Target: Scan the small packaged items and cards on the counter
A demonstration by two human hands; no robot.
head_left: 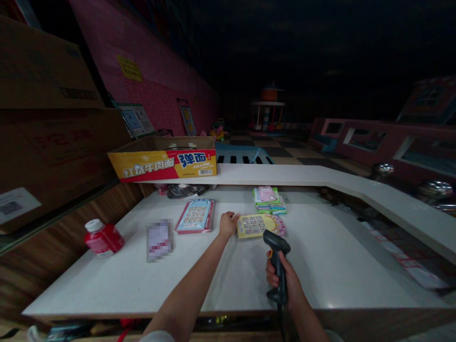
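Note:
My right hand [290, 283] is wrapped round the handle of a black handheld barcode scanner [279, 263], its head tipped towards a yellow card [252, 226]. The card has a grid of small pictures and a rounded pink end. At its left edge, my left hand [228, 224] pinches the card, which lies at or just above the white counter. Behind it sits a pile of green and pink packets [270, 202]. To the left of my left hand lies a stack of blue and red picture cards [195, 216].
A red bottle with a white cap [103, 238] and a blurred-out small item [159, 240] are on the counter [199, 278] at left. An open noodle carton [167, 161] rests on the raised ledge [270, 174]. Big cardboard boxes [53, 156] are stacked at far left.

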